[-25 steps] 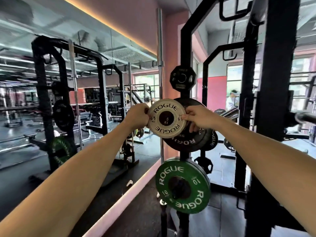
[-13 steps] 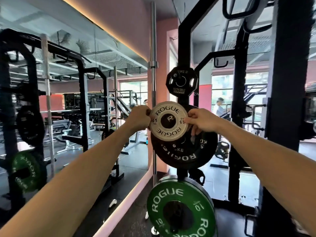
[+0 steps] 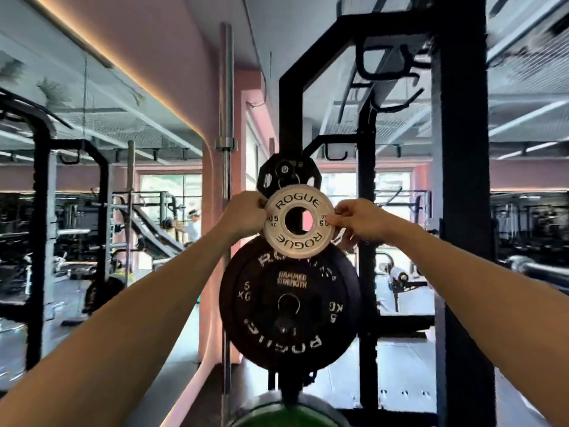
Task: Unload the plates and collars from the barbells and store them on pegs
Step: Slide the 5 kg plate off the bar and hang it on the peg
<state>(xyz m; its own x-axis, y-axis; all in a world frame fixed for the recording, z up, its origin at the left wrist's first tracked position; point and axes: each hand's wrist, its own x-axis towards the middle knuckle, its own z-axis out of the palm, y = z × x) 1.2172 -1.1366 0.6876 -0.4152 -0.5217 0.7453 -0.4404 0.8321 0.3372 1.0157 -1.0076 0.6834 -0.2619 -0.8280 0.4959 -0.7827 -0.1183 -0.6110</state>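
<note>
Mirrored gym walls and black racks surround a small white plate [image 3: 298,225], a flat ring printed ROGUE and 0.5 KG, held upright in front of the rack post [image 3: 290,118]. Left hand [image 3: 243,214] and right hand [image 3: 358,219] pinch its opposite edges, fingers curled on the rim. Just below hangs a matte black 5 KG plate [image 3: 289,306]; a green plate [image 3: 277,417] is cut off at the bottom.

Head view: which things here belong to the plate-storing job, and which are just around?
Job:
- white Rogue plate, pinched at its edges by left hand and right hand
- black 5 kg plates hanging on the rack
- small black plate above
- green plate below

Around:
- upright barbell
- wall mirror
</note>
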